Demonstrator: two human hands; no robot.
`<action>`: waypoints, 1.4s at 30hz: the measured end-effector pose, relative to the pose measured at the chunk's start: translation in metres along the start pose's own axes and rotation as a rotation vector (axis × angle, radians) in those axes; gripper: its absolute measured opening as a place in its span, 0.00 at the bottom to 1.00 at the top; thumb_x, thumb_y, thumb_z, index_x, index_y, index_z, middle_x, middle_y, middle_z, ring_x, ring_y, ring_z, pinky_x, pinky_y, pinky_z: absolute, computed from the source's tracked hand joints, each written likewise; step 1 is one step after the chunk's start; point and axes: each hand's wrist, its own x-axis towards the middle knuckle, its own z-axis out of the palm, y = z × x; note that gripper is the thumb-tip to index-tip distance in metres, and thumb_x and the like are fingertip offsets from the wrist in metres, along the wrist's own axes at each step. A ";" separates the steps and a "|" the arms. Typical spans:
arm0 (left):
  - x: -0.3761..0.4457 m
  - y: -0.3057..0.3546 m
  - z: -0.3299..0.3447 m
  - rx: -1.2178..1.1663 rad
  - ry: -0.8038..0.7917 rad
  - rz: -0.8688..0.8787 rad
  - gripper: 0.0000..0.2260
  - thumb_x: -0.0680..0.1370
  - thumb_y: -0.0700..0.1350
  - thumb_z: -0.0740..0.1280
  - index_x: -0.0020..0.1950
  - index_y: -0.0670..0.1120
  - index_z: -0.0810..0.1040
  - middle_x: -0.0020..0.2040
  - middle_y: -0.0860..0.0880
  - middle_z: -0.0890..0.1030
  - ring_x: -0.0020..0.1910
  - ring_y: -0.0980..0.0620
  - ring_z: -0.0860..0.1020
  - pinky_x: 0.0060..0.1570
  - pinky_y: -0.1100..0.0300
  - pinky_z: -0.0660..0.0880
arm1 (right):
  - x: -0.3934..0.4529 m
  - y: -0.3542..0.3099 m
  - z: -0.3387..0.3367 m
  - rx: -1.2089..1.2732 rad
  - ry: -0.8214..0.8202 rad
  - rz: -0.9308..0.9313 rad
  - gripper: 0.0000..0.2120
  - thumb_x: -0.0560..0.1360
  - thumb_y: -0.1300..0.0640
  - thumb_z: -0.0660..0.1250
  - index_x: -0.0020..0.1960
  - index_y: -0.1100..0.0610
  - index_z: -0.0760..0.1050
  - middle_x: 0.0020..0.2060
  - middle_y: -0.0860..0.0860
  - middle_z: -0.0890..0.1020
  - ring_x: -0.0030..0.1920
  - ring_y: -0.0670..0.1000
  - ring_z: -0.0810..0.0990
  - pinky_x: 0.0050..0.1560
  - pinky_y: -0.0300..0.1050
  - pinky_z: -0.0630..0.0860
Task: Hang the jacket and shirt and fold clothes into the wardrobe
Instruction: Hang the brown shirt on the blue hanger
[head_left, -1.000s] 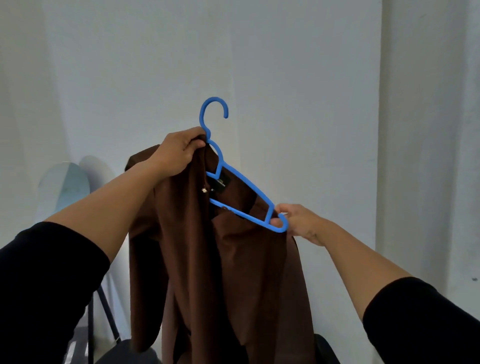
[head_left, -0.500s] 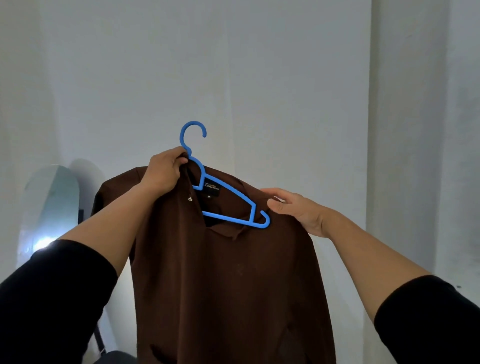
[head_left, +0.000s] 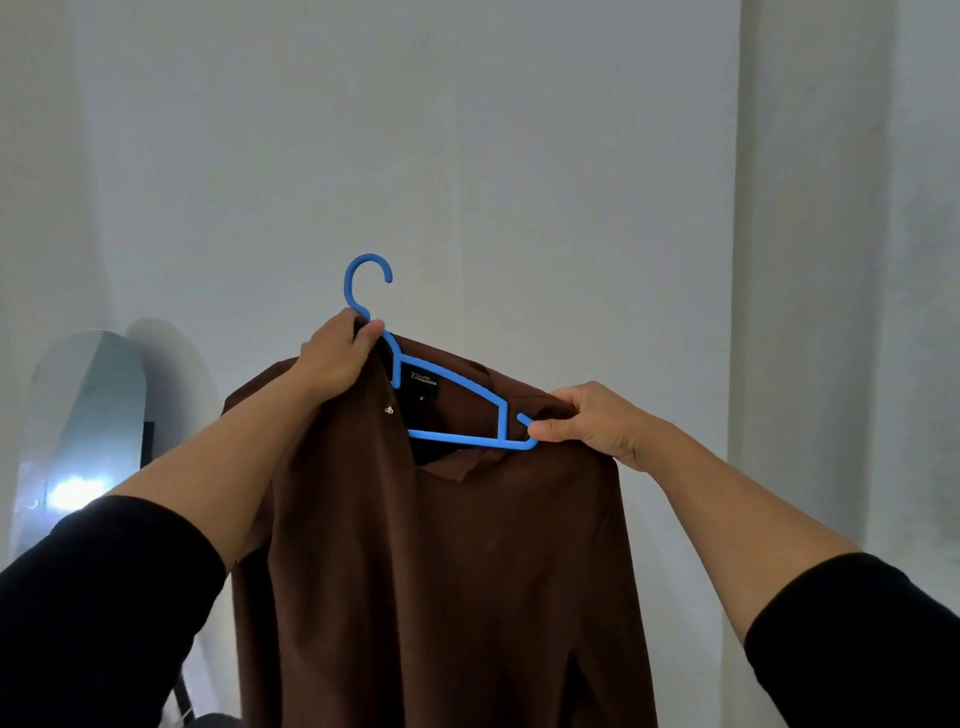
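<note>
Shirt: one brown shirt (head_left: 441, 561), held up before the wall, on the hanger.
Hanger: one blue hanger (head_left: 447, 387).
Hands: left hand (head_left: 332, 358) grips the hanger's neck and collar; right hand (head_left: 592, 421) pinches the shirt's shoulder at the hanger's end.
Room: white wall (head_left: 519, 156); one mirror (head_left: 78, 415) at left.

dim, even light | glare on mirror (head_left: 70, 491) lower left | edges bowed | sharp focus

Head cam, fwd, close on hands (head_left: 332, 358)
</note>
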 end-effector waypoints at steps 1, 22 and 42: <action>0.001 0.000 0.002 -0.001 0.010 -0.026 0.19 0.79 0.59 0.55 0.51 0.42 0.70 0.45 0.46 0.75 0.47 0.45 0.74 0.55 0.48 0.69 | 0.001 0.000 0.001 -0.024 0.015 -0.008 0.07 0.70 0.55 0.73 0.47 0.52 0.80 0.44 0.52 0.84 0.45 0.52 0.83 0.47 0.42 0.80; 0.012 0.040 0.008 0.235 0.095 0.125 0.23 0.72 0.62 0.66 0.44 0.43 0.67 0.40 0.46 0.72 0.42 0.47 0.71 0.46 0.50 0.68 | 0.014 0.010 0.019 -1.174 0.204 -0.412 0.33 0.77 0.64 0.55 0.73 0.35 0.54 0.47 0.48 0.69 0.33 0.50 0.70 0.31 0.38 0.62; 0.015 0.031 -0.014 0.257 0.194 0.189 0.23 0.72 0.62 0.67 0.50 0.43 0.69 0.45 0.47 0.71 0.46 0.48 0.70 0.51 0.51 0.66 | 0.022 0.000 0.026 -1.339 0.166 -0.252 0.18 0.78 0.50 0.56 0.68 0.48 0.68 0.61 0.51 0.71 0.62 0.53 0.69 0.58 0.49 0.65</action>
